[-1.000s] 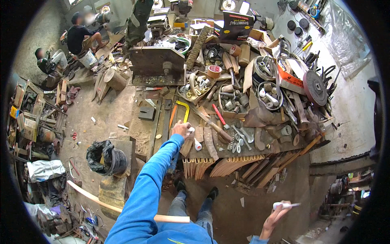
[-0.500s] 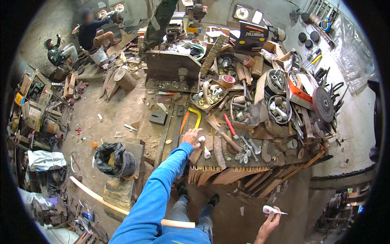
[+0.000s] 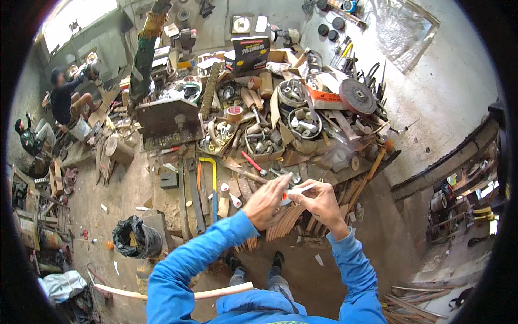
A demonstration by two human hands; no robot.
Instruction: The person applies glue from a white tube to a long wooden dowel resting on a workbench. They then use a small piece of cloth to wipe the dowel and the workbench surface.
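Small white plastic bottle [image 3: 294, 192] in the right hand [image 3: 325, 206]
Thumb and fingers grip it above curved tan wooden strips [image 3: 285, 222]; the left hand [image 3: 264, 206] is open, fingers outstretched beside it, contact unclear.

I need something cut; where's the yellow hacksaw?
In the head view, the yellow hacksaw lies left of centre, just left of the unheld white bottle and the left hand.

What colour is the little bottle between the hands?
The bottle is mainly white, partly red; head view.
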